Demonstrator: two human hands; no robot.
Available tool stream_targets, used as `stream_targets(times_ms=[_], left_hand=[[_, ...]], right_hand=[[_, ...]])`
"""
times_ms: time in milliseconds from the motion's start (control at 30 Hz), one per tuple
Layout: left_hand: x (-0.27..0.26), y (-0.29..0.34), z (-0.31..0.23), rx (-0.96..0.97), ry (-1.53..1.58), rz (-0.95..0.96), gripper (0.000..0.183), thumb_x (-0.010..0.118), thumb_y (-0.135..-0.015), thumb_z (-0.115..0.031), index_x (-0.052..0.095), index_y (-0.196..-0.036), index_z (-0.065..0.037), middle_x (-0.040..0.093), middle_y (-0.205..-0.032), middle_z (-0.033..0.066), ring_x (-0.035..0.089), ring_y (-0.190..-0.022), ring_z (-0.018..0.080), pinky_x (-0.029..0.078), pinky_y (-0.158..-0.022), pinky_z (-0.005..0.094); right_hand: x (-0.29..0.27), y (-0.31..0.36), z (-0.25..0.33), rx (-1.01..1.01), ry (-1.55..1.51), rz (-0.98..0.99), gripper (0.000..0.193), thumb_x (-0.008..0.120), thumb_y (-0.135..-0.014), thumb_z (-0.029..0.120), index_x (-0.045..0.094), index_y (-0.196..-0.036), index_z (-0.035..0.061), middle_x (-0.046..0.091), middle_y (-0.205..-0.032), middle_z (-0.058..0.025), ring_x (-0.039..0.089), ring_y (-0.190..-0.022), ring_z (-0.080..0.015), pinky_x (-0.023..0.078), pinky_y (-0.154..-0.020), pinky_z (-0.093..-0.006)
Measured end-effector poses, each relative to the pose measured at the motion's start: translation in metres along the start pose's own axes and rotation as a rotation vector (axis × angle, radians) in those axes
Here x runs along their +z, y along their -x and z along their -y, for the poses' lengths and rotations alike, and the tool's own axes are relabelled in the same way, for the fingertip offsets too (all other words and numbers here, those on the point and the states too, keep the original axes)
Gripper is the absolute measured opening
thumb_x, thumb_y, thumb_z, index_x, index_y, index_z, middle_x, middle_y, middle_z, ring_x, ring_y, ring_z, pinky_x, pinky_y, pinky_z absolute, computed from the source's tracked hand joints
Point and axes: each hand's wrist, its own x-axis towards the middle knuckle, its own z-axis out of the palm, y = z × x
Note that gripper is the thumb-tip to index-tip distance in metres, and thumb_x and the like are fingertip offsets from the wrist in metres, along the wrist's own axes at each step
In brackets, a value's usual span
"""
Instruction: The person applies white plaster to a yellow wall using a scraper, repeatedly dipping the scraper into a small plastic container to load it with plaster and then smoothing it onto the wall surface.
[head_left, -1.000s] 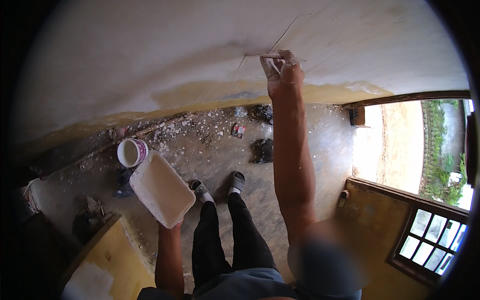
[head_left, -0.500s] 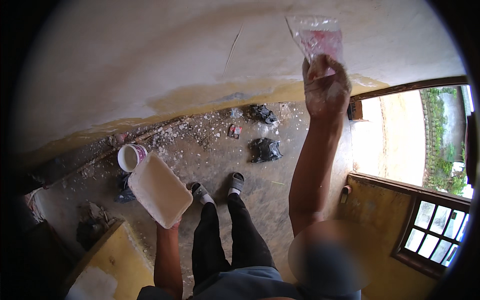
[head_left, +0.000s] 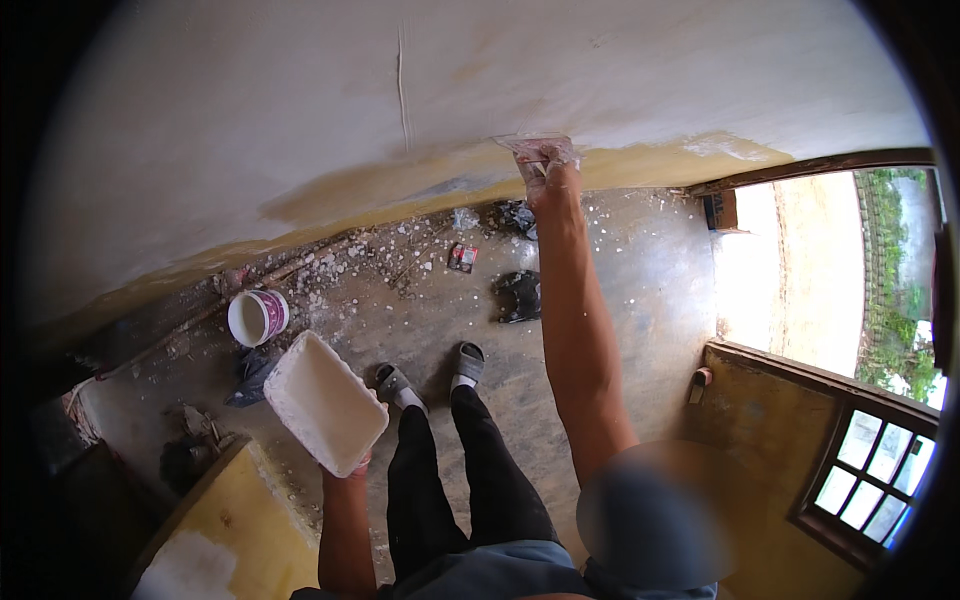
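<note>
My left hand (head_left: 358,466) grips a pale rectangular tray (head_left: 328,408) coated with whitish plaster paste; the tray hides most of the fingers. My right arm reaches out to the wall (head_left: 300,110). At its end my right hand (head_left: 549,178), smeared with white, is closed on a clear, pinkish plastic putty spreader (head_left: 540,147). The spreader's wide edge is against the wall, near the border between the white coat and a bare yellowish band (head_left: 370,190). A thin raised line (head_left: 403,90) runs down the white coat to the left of it.
A white bucket (head_left: 257,318) stands on the floor beyond the tray. White crumbs, a red packet (head_left: 462,258) and black plastic bags (head_left: 517,296) lie along the wall's foot. A bright doorway (head_left: 800,260) and a barred window (head_left: 875,470) are at right. A low yellow wall (head_left: 240,520) rises at lower left.
My right hand has come down and to the left with the spreader, from high on the wall to near the yellowish band. The left hand and tray have shifted only slightly.
</note>
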Motion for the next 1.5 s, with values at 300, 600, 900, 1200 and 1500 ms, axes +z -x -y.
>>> stream_targets(times_ms=[300, 600, 900, 1200, 1500], left_hand=[[0.049, -0.006, 0.018, 0.048, -0.62, -0.002, 0.056, 0.04, -0.097, -0.042, 0.029, -0.143, -0.011, 0.04, -0.139, 0.0183, 0.043, -0.125, 0.0374, 0.035, -0.103, 0.056], [0.037, 0.006, 0.013, 0.061, -0.082, 0.024, 0.057, 0.038, -0.097, -0.042, 0.03, -0.143, -0.009, 0.041, -0.137, 0.0219, 0.043, -0.122, 0.0418, 0.033, -0.104, 0.058], [0.047, 0.012, 0.016, 0.003, 0.052, -0.024, 0.055, 0.044, -0.096, -0.04, 0.034, -0.141, -0.011, 0.045, -0.133, 0.0205, 0.049, -0.116, 0.0396, 0.038, -0.099, 0.0597], [0.012, 0.032, 0.006, 0.058, 0.074, 0.003, 0.062, 0.047, -0.092, -0.048, 0.032, -0.143, -0.015, 0.045, -0.138, 0.0133, 0.048, -0.12, 0.0391, 0.035, -0.1, 0.0642], [0.037, 0.032, -0.001, 0.072, 0.079, -0.079, 0.057, 0.04, -0.095, -0.046, 0.034, -0.141, -0.012, 0.046, -0.136, 0.0158, 0.048, -0.12, 0.039, 0.036, -0.1, 0.0617]], right_hand=[[0.118, 0.074, 0.168, -0.175, 0.074, 0.152, 0.014, 0.051, -0.084, -0.005, 0.047, -0.097, -0.009, 0.049, -0.099, -0.0157, 0.053, -0.093, -0.0261, 0.055, -0.091, -0.0512], [0.09, 0.182, 0.211, -0.369, -0.013, 0.454, 0.02, 0.052, -0.086, 0.0, 0.05, -0.103, -0.0086, 0.059, -0.093, -0.0169, 0.062, -0.077, -0.0282, 0.055, -0.072, -0.0406], [-0.047, 0.078, -0.05, 0.399, 0.036, 0.043, 0.015, 0.056, -0.088, 0.001, 0.056, -0.103, -0.0017, 0.063, -0.092, -0.0135, 0.064, -0.079, -0.0271, 0.056, -0.069, -0.0429], [0.025, 0.029, -0.025, 0.257, 0.009, -0.047, 0.009, 0.052, -0.089, 0.002, 0.053, -0.098, 0.0, 0.06, -0.092, -0.0131, 0.061, -0.085, -0.0258, 0.056, -0.083, -0.0429], [0.142, 0.142, 0.156, 0.01, -0.052, 0.235, 0.02, 0.061, -0.084, 0.002, 0.045, -0.093, -0.0061, 0.054, -0.091, -0.0163, 0.06, -0.087, -0.0271, 0.056, -0.089, -0.0426]])
